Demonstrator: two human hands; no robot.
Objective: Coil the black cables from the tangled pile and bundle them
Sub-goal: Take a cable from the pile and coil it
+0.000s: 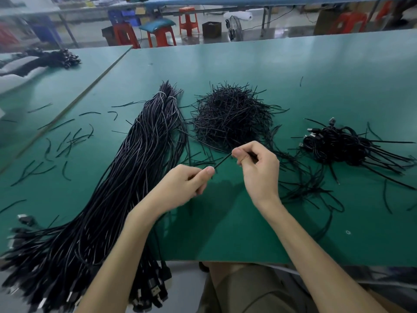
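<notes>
table | cables: long sheaf at left, reaching over the near edge | coils: heaped at right | tie pile: centre | left hand, right hand: each pinches one end of a tie above the table | step: probably readying a tie | next: needs a coiled cable to wrap

Cool, even overhead light leaves pale streaks of sheen on the far part of the green table and a soft shadow just beneath the left hand and right hand. The middle is sharp (the thin black strand pinched between them reads crisply), while the wide lens bows the table's edges, the plug ends of the long cable bundle at lower left are smeared, and the red stools behind are hazy.
</notes>
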